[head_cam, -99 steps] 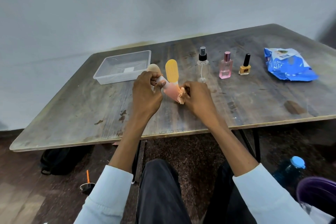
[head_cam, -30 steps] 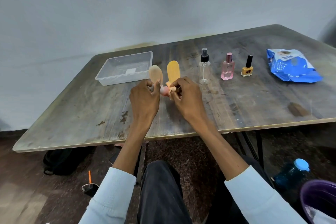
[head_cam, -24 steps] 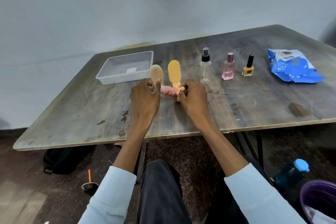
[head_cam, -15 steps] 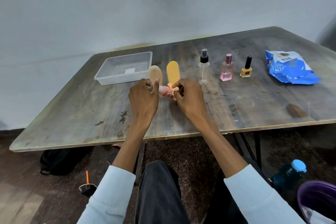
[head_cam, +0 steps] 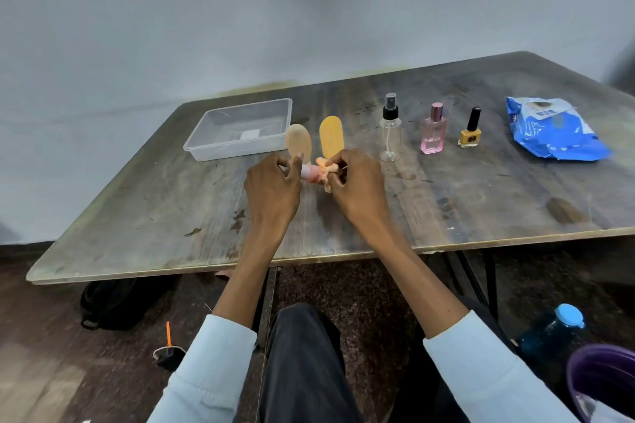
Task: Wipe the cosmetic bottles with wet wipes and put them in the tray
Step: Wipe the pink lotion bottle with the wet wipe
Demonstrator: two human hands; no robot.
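My left hand [head_cam: 271, 196] grips a small pink bottle [head_cam: 311, 176] held sideways just above the table. My right hand [head_cam: 357, 189] pinches a crumpled orange-tinted wet wipe [head_cam: 324, 170] against the bottle's right end. A beige oval piece [head_cam: 298, 144] rises behind my left fingers; I cannot tell if it belongs to the pink bottle. A yellow oval bottle [head_cam: 331, 136] stands just behind the hands. The clear plastic tray [head_cam: 237, 154] sits at the back left with no bottles in it.
To the right stand in a row a clear spray bottle [head_cam: 390, 136], a pink perfume bottle [head_cam: 433, 136] and a yellow nail polish [head_cam: 469, 136]. A blue wipes pack [head_cam: 553, 130] lies far right. Under the table: a black bag [head_cam: 110, 302], a blue water bottle [head_cam: 553, 333], a purple bin [head_cam: 604, 378].
My right hand has slid the wipe back and forth along the pink bottle while my left hand keeps hold of it. The other bottles and the tray have not moved.
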